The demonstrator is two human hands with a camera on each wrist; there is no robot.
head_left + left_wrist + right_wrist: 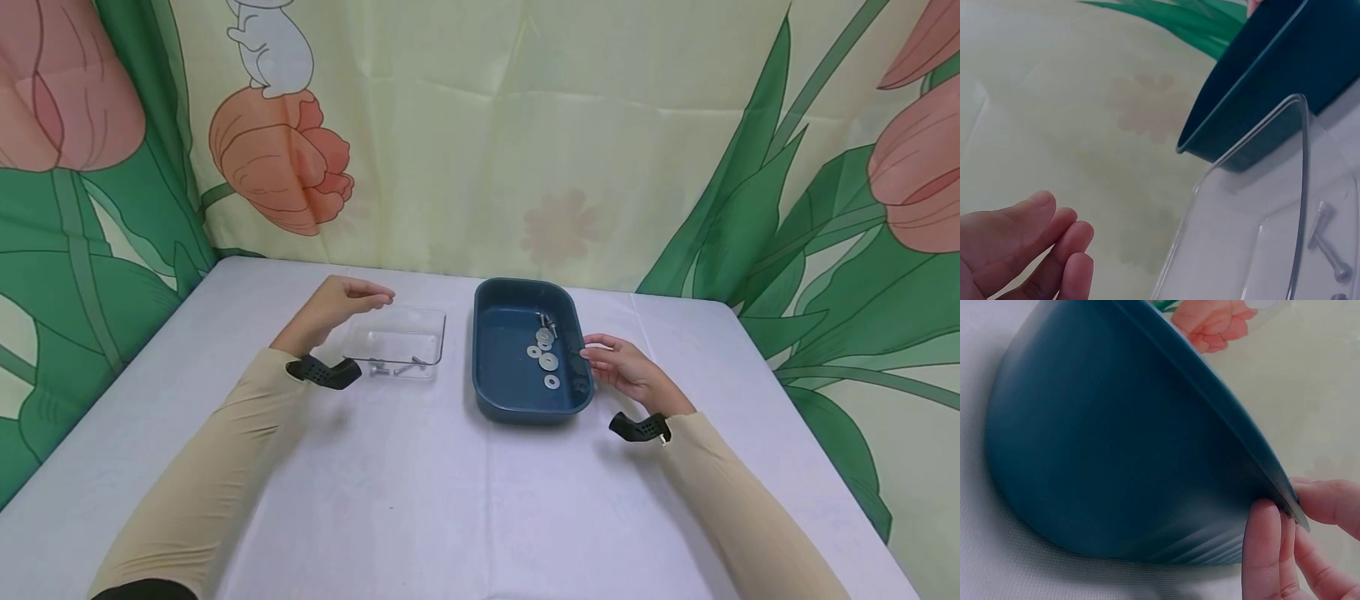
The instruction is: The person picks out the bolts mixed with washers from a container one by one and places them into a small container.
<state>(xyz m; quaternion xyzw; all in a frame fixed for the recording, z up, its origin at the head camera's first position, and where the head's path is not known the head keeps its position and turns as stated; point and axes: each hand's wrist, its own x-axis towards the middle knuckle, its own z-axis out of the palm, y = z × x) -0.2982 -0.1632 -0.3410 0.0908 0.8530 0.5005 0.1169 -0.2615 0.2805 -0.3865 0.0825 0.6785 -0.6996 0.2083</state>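
Left wrist view crops the relaxed left hand (1022,240) and blue bin (1316,50) the right hand (628,372) pinches.

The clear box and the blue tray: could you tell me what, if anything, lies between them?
Nothing lies between the clear box and the blue tray; the head view shows only a narrow strip of bare white tablecloth there.

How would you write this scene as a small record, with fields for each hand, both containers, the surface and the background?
Left hand: by the clear box, not touching it; no object visible in the fingers
Right hand: pinches the rim of the blue bin
Blue bin: holds washers and a few screws
Clear box: left of the bin; metal pieces inside
Surface: white cloth
Background: flower-printed curtain
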